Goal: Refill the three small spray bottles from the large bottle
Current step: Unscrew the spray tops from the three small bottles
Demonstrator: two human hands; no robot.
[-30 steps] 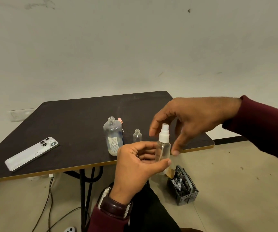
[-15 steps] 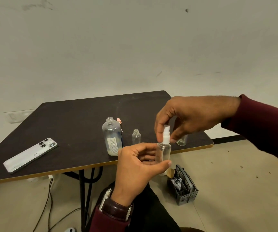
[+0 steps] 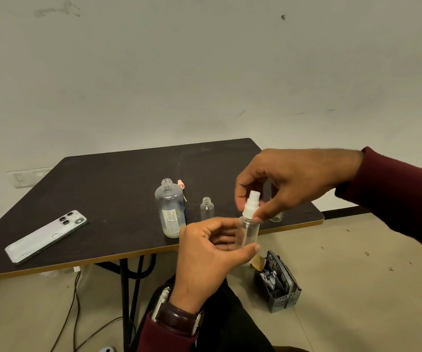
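My left hand [image 3: 208, 252] grips a small clear spray bottle [image 3: 250, 231] upright in front of the table edge. My right hand [image 3: 291, 179] pinches its white spray cap [image 3: 251, 205] between thumb and fingers. On the dark table [image 3: 108, 189] stands the large clear bottle [image 3: 170, 209], uncapped, with a label. Right of it is a second small bottle [image 3: 207, 209], open at the neck. A third small bottle [image 3: 276, 216] shows partly under my right hand near the table's right edge. A pink cap [image 3: 181, 184] lies behind the large bottle.
A white phone [image 3: 46, 236] lies face down at the table's left front. On the floor to the right stands a grey slotted basket [image 3: 279, 283]. Cables [image 3: 74, 308] hang beside the black table legs [image 3: 125, 288]. A bare wall rises behind.
My right hand's fingers have come down from around the cap's top to pinch its lower collar. The small bottle in my left hand has stayed in place.
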